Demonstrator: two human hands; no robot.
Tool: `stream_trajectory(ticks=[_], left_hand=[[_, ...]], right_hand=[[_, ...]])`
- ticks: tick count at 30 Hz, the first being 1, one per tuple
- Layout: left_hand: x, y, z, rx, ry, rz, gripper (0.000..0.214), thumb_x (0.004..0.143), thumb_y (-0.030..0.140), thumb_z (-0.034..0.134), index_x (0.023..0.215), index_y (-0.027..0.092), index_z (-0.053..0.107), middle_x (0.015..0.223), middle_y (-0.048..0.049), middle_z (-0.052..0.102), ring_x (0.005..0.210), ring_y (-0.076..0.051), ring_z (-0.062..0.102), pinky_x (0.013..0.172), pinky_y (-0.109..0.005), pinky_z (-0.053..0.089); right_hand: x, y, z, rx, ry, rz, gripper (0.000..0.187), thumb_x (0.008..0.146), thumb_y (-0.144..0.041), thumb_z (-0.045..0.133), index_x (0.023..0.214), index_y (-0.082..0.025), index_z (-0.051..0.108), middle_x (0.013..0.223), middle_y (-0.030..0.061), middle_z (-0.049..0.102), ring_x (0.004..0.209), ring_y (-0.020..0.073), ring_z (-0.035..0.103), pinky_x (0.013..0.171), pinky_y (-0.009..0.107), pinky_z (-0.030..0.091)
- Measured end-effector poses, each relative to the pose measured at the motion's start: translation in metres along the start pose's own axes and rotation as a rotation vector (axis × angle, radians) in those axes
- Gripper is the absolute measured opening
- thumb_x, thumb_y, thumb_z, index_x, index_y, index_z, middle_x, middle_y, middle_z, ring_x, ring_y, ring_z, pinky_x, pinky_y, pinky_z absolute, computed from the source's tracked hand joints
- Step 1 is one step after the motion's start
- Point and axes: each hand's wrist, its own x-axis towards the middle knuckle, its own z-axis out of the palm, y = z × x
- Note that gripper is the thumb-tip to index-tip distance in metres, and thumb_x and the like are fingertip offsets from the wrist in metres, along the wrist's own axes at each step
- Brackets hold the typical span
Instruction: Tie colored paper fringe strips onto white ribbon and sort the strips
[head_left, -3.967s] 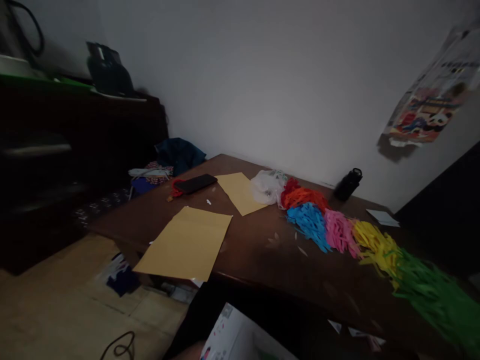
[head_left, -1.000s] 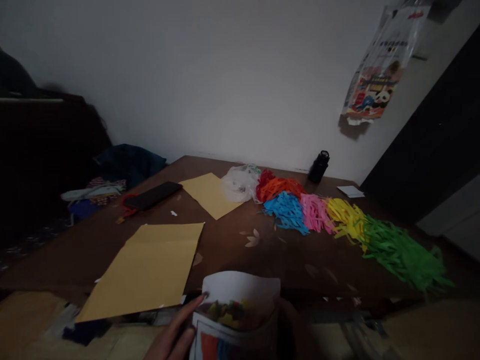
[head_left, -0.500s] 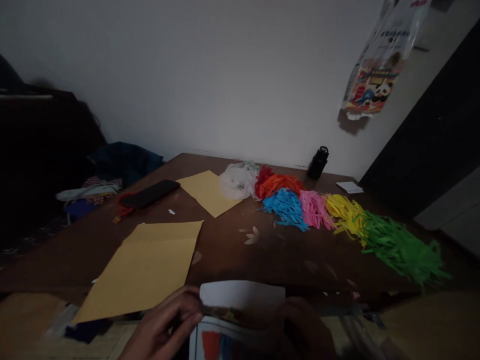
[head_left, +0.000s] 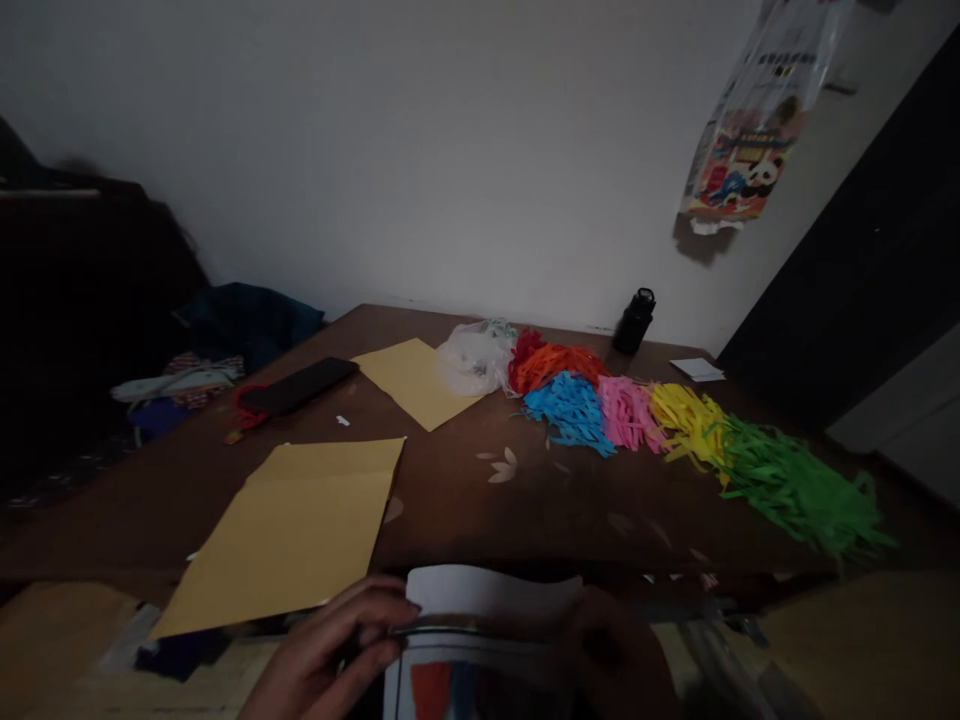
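Observation:
At the bottom edge of the view, both of my hands hold a printed packet [head_left: 487, 640] with a white flap and coloured stripes on its front. My left hand [head_left: 330, 655] pinches the packet's left top edge with curled fingers. My right hand [head_left: 622, 665] is in shadow and wraps the right side. The packet's mouth is pressed nearly flat. Beyond it stands a dark wooden table [head_left: 525, 500] with a row of cut paper strips: orange [head_left: 559, 365], blue [head_left: 570, 410], pink [head_left: 626, 412], yellow [head_left: 686, 422] and green [head_left: 795, 485].
Two yellow-brown paper sheets lie on the table, one near [head_left: 292, 530] and one far [head_left: 416, 380]. A black phone [head_left: 300, 385], a crumpled clear plastic bag [head_left: 472, 360], a black bottle [head_left: 634, 320] and a white note [head_left: 697, 370] sit farther back. A printed bag [head_left: 750, 130] hangs on the wall.
The view swung right and settled on the table. The packet rose into view, open with coloured pieces showing inside; my hands have since pressed its mouth nearly closed.

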Motion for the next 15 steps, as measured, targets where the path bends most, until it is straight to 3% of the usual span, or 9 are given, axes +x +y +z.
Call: stream_trajectory(ticks=[4, 8, 10, 12, 15], left_hand=[[0.008, 0.003, 0.0, -0.028, -0.071, -0.048, 0.01, 0.084, 0.032, 0.063, 0.078, 0.026, 0.069, 0.078, 0.0004, 0.071, 0.069, -0.015, 0.067, 0.062, -0.017, 0.053], [0.011, 0.012, 0.01, -0.094, 0.072, -0.144, 0.012, 0.077, 0.037, 0.07, 0.076, 0.025, 0.066, 0.067, 0.003, 0.067, 0.061, -0.014, 0.065, 0.058, -0.015, 0.052], [0.009, 0.013, 0.014, -0.15, 0.143, -0.217, 0.022, 0.074, 0.039, 0.073, 0.091, 0.027, 0.066, 0.072, 0.0029, 0.07, 0.065, -0.016, 0.068, 0.06, -0.017, 0.055], [0.006, 0.01, 0.017, -0.145, 0.141, -0.275, 0.034, 0.072, 0.043, 0.073, 0.102, 0.028, 0.068, 0.083, 0.0001, 0.074, 0.077, -0.019, 0.071, 0.067, -0.02, 0.057], [0.005, 0.003, 0.022, -0.097, 0.068, -0.298, 0.033, 0.069, 0.051, 0.073, 0.091, 0.027, 0.075, 0.099, -0.0048, 0.076, 0.098, -0.026, 0.069, 0.083, -0.027, 0.057]], right_hand=[[-0.003, -0.001, 0.0, 0.056, -0.008, 0.023, 0.021, 0.081, -0.036, 0.061, 0.068, -0.021, 0.054, 0.064, -0.0026, 0.053, 0.061, 0.0138, 0.05, 0.056, 0.022, 0.04], [-0.007, -0.01, 0.007, 0.017, 0.138, 0.116, 0.019, 0.078, -0.035, 0.064, 0.067, -0.022, 0.055, 0.061, -0.003, 0.053, 0.057, 0.014, 0.051, 0.053, 0.022, 0.039], [-0.007, -0.014, 0.01, 0.002, 0.246, 0.202, 0.016, 0.075, -0.036, 0.067, 0.075, -0.022, 0.059, 0.066, -0.0015, 0.059, 0.06, 0.0156, 0.055, 0.055, 0.023, 0.044], [-0.007, -0.017, 0.013, 0.021, 0.317, 0.256, 0.023, 0.073, -0.038, 0.07, 0.088, -0.023, 0.063, 0.076, 0.0019, 0.066, 0.063, 0.0177, 0.059, 0.058, 0.025, 0.048], [-0.003, -0.022, 0.015, 0.117, 0.314, 0.271, 0.033, 0.07, -0.044, 0.074, 0.093, -0.021, 0.068, 0.091, 0.0081, 0.07, 0.073, 0.0215, 0.064, 0.065, 0.028, 0.052]])
